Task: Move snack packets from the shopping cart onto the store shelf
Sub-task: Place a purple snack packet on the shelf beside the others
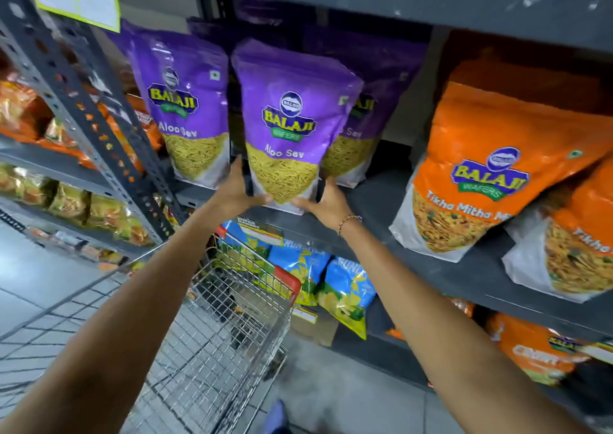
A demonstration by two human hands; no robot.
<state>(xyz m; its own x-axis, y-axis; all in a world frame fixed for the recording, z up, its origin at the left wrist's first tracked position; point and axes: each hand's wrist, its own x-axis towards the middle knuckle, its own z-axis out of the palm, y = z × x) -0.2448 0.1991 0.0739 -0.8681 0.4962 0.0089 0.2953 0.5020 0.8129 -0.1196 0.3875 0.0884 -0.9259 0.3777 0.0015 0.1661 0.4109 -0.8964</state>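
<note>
Purple Aloo Sev packet upright at the front edge of the store shelf, base on or just above the lip, hard to tell which. Gripped low on both sides: left hand with fingers curled round the left bottom corner, right hand cupping the right bottom corner, both closed on it. 2 matching purple packets standing behind, 1 to each side, touching or nearly so. Orange Tikha Mitha packets further right along the same shelf. Shopping cart below, basket apparently empty. Likely risk: released too near the front edge, top-heavy, tipping forward off the shelf; pushed back unevenly, knocking over the neighbours behind.
</note>
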